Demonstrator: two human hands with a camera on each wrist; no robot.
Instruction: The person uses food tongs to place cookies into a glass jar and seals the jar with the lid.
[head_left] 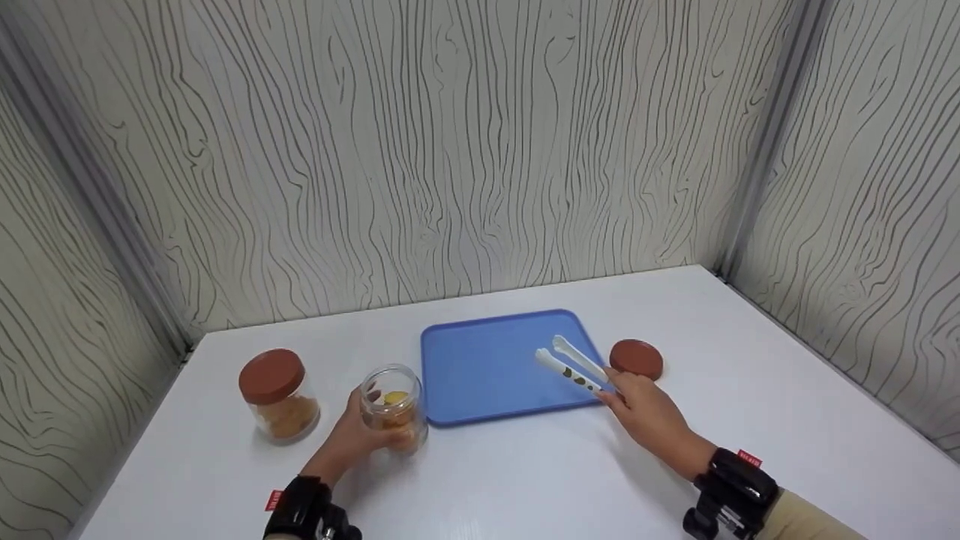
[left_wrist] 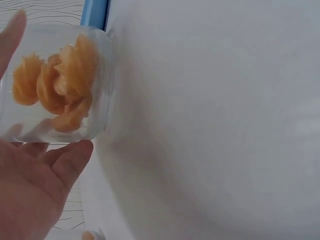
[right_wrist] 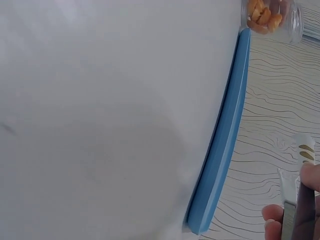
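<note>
My left hand (head_left: pixel 358 433) grips an uncapped clear jar (head_left: pixel 417 429) around its side, thumb in front. Orange-yellow twisted snack pieces (left_wrist: pixel 70 75) lie inside it, seen closely in the left wrist view. My right hand (head_left: pixel 646 414) holds white tongs (head_left: pixel 559 365) with brown spots, their two tips spread apart over the right part of the blue tray (head_left: pixel 480 367). Nothing sits between the tips. In the right wrist view the tongs (right_wrist: pixel 289 187) show at the lower right, pinched between thumb and fingers.
A second jar (head_left: pixel 289 416) with a red-brown lid and similar snacks stands at the left. A loose red-brown lid (head_left: pixel 636 358) lies right of the tray. Wood-patterned panels (head_left: pixel 450 150) rise behind the white table (head_left: pixel 540 480) and at both sides.
</note>
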